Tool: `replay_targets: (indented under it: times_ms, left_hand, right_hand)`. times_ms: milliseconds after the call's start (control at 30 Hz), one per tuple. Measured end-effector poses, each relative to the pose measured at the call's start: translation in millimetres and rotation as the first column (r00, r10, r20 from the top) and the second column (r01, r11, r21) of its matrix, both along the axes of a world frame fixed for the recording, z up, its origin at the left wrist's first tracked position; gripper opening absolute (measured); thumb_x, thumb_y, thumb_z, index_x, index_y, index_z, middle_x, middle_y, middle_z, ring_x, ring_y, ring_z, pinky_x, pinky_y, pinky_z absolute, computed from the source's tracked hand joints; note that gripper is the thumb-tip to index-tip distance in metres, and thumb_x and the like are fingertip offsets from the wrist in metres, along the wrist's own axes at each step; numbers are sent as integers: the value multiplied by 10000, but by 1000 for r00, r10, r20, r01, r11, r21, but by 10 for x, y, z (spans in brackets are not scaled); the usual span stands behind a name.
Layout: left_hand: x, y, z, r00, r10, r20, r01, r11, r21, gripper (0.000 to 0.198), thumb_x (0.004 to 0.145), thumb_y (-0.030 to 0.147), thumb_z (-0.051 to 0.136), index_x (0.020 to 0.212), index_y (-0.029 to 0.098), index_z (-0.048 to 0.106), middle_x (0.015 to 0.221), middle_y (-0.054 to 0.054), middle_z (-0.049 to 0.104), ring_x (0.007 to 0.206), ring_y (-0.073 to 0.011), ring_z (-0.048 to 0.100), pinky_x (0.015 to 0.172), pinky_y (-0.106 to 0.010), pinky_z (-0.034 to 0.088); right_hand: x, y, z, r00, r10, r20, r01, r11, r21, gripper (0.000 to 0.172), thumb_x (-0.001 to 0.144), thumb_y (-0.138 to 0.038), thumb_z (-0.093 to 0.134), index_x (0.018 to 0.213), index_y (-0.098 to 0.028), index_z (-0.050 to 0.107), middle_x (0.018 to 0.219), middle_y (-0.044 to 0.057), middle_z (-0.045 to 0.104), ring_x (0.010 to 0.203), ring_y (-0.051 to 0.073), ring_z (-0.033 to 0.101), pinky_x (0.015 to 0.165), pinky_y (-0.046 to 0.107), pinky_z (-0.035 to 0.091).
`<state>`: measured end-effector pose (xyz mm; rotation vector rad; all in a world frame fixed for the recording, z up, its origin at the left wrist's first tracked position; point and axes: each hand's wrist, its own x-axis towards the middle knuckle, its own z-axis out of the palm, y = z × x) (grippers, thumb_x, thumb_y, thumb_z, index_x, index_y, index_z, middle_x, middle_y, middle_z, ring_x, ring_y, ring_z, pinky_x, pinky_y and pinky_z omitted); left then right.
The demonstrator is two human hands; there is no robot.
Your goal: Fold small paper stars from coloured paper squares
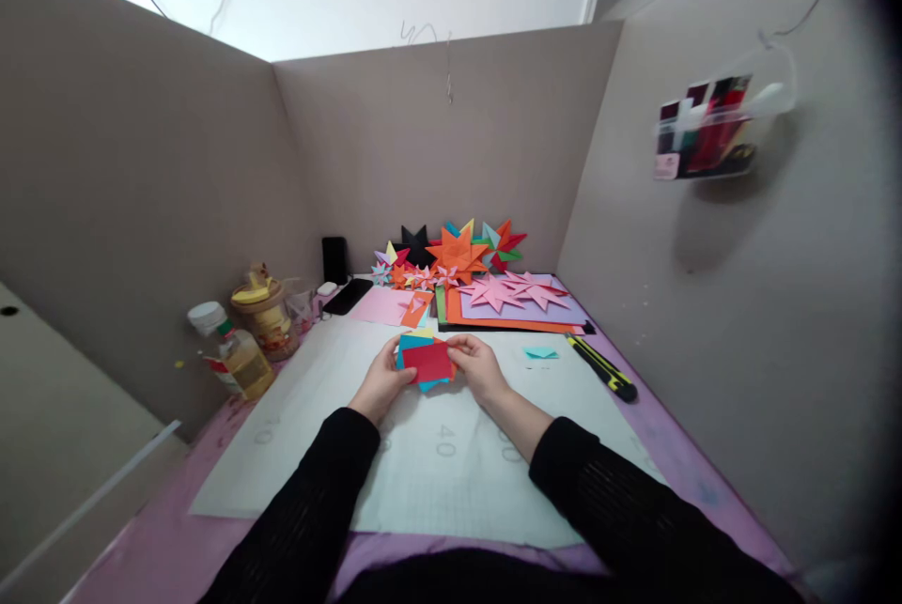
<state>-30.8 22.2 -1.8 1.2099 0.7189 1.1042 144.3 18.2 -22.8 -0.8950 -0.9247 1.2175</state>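
Note:
Between my hands, just above the white sheet (310, 435), is a loose stack of small coloured paper pieces (427, 361). A red piece faces me, with blue, yellow and orange ones fanned out behind it. My left hand (384, 379) grips the stack at its left side, thumb on the red piece. At the right edge, my right hand (480, 367) pinches the papers between thumb and fingers. A small folded turquoise paper (541, 353) lies on the sheet, right of my right hand.
Folded paper stars (458, 252) lean at the back wall, with pink stars (493, 292) on stacked coloured sheets. A yellow-black utility knife (602, 369) lies right. Left are a glue bottle (246, 369), a jar (268, 317) and a dark phone (349, 296).

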Motion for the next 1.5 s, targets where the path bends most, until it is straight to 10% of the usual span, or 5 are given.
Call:
replay_targets:
  times_ms: [767, 1133, 1500]
  left_hand:
    - [-27, -7, 14, 1000, -29, 3, 29, 1000, 0, 718, 600, 104, 674, 1260, 171, 400, 1098, -116, 598, 906, -219, 612, 769, -320, 493]
    - [14, -26, -49, 968, -89, -234, 111, 991, 81, 770, 638, 38, 564, 1334, 209, 281, 965, -71, 605, 693, -128, 597, 590, -221, 469]
    - [12, -26, -17, 976, 33, -216, 7, 983, 184, 719, 667, 67, 531, 1331, 190, 282, 1165, -131, 545, 906, -170, 604, 712, -245, 486]
  right_hand:
    - [106, 56, 5, 991, -127, 44, 123, 989, 86, 231, 652, -280, 648, 833, -182, 543, 644, -12, 631, 559, 131, 581, 534, 235, 435]
    - [-4, -44, 65, 992, 127, 1, -127, 992, 15, 331, 584, -285, 721, 866, -183, 582, 698, 7, 662, 589, 144, 599, 579, 260, 451]
    - [128, 61, 51, 999, -25, 24, 25, 1000, 13, 292, 573, -286, 721, 799, -175, 573, 679, -2, 655, 564, 129, 582, 543, 234, 433]
